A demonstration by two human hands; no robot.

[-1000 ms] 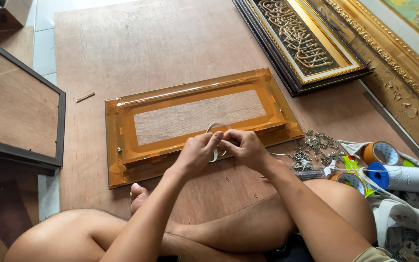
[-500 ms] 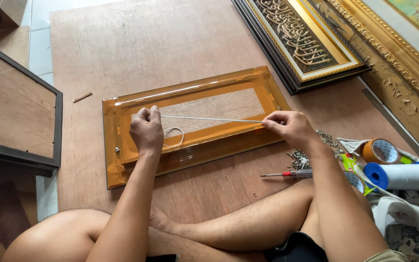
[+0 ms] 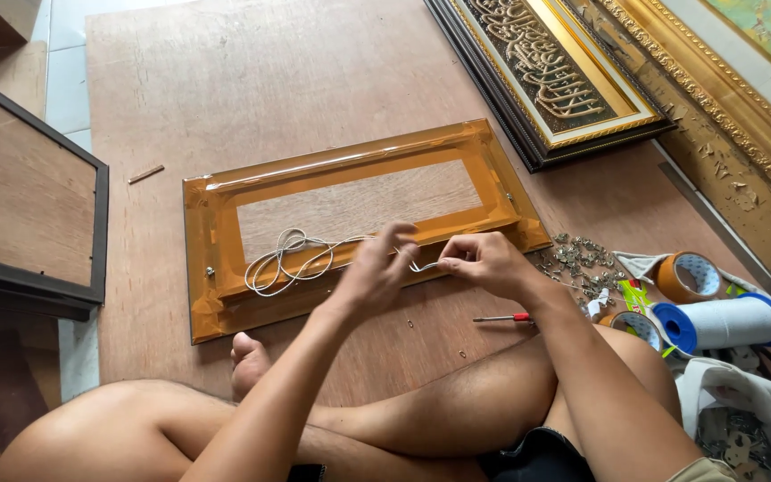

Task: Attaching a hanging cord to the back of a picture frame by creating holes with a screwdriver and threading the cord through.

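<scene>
cord (image 3: 287, 259) on frame (image 3: 216, 303), spool (image 3: 720, 323) right

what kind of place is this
Probably a picture-framing workshop, worked on the floor: an orange frame lies face down on a plywood sheet, ornate gold frames lean nearby, and tape rolls sit beside the person.

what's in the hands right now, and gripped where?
Both hands pinch one white cord: left hand and right hand grip a short stretch between them, over the orange frame. The rest lies looped on the frame, left of the left hand.
</scene>
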